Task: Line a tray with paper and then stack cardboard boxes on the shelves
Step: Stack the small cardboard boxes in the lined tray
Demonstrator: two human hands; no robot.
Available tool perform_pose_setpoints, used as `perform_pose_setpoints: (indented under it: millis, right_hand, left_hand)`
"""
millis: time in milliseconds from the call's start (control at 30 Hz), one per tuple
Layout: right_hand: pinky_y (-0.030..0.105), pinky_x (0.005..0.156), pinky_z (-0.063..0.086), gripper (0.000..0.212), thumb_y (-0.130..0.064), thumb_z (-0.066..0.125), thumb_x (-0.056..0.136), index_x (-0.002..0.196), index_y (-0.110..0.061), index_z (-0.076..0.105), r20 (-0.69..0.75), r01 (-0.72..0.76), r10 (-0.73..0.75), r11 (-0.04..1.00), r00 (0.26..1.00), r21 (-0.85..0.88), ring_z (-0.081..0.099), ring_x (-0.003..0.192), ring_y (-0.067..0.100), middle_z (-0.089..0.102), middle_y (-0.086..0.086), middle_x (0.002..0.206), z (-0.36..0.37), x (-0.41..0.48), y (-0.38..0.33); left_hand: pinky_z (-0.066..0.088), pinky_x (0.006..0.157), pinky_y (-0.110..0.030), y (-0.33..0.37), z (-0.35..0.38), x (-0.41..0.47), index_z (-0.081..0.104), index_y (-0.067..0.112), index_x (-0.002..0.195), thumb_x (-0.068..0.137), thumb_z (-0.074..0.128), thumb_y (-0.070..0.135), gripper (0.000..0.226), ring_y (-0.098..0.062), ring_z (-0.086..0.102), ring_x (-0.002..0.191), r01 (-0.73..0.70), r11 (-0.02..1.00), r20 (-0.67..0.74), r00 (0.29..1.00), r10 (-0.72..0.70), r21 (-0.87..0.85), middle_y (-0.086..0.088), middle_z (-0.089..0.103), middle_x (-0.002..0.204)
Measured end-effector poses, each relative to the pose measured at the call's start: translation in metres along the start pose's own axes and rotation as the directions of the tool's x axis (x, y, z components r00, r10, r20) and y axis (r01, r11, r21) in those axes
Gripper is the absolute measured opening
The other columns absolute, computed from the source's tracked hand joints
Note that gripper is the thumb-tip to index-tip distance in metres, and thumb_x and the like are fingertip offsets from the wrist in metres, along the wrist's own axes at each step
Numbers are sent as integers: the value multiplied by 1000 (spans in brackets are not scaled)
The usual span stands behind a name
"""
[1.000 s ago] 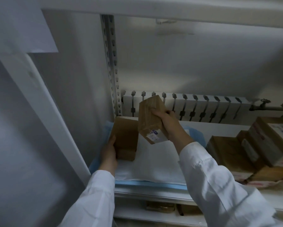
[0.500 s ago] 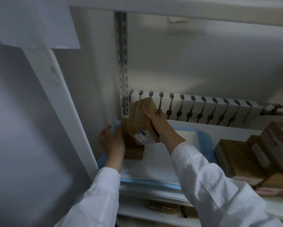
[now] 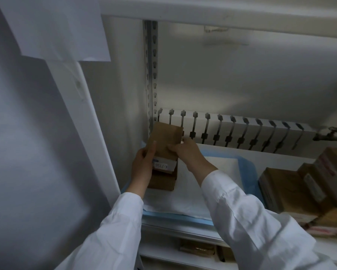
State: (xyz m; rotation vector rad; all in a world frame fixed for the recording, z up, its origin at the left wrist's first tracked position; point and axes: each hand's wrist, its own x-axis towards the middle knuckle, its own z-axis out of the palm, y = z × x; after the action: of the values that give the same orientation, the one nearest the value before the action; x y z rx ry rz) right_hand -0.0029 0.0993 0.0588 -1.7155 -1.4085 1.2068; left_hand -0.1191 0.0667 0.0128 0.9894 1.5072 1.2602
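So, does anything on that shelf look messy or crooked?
Yes. The cardboard boxes on the right lie tilted, leaning on each other in a jumble. The top box that the left hand and right hand hold looks lined up on the lower box in the tray.

The white shelf carries a paper-lined blue tray beside cardboard boxes.

white label on cardboard box, reads "K-7150", rest illegible
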Motion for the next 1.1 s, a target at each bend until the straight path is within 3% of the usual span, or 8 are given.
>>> perform_pose_setpoints:
  millis: [167,400,500,600,700,900,1033,1100]
  right_hand:
    - [32,84,40,47,-27,49,97,141,-16,37,102,-54,50,997,994,45,49,121,28,50,9,136,-2,-9,2]
    - [28,85,39,45,-26,45,99,142,-17,36,116,-43,32,994,993,97,50,122,26,50,10,138,-4,-13,5]
    - [30,94,38,49,-32,43,99,144,-17,32,127,-51,34,989,991,137,44,129,25,44,9,144,-6,-16,6]
    - [35,107,33,58,-41,41,99,148,-16,24,91,-66,52,985,994,160,37,136,27,35,8,151,-14,-18,13]
    - [41,113,31,62,-47,41,97,149,-18,23,62,-46,38,989,997,142,33,138,28,30,8,154,-17,-20,17]
    - [37,109,35,49,-36,43,98,141,-12,41,88,25,-31,997,996,69,44,129,26,44,9,144,-64,-42,27]
    - [39,108,37,42,-33,48,97,134,-13,50,55,78,-81,996,995,54,49,124,25,51,8,138,-98,-54,41]
    - [36,104,39,41,-33,48,97,132,-12,52,22,91,-92,995,995,51,51,122,25,52,8,137,-115,-59,51]
  left_hand:
    - [42,84,-31,-7,0,2,52,22,116,95,36,51,39,-15,58,89,39,998,-18,999,-40,-43,-1,62,103]
    - [38,83,-31,-5,5,0,47,17,128,95,34,53,50,-16,54,90,59,998,-30,998,-59,-1,-5,59,112]
    - [40,90,-34,-1,7,-5,31,18,141,94,38,51,58,-22,53,107,40,999,-62,997,-39,6,-8,51,133]
    - [34,106,-41,4,15,-13,15,21,148,92,43,52,70,-28,42,130,-5,999,-131,991,10,35,-7,35,149]
    - [34,110,-45,9,18,-9,15,21,148,89,55,43,75,-29,40,132,-65,994,-212,974,82,86,-8,34,150]
    - [34,109,-50,27,55,-27,30,10,143,81,63,42,78,-33,40,131,-173,921,-307,908,286,348,-14,40,144]
    - [18,115,-48,41,93,-56,28,5,144,83,65,35,77,-35,24,139,-187,822,-320,857,404,538,-16,29,150]
    - [17,114,-49,44,109,-69,30,2,142,83,65,28,73,-37,22,139,-238,815,-279,858,431,528,-20,29,148]
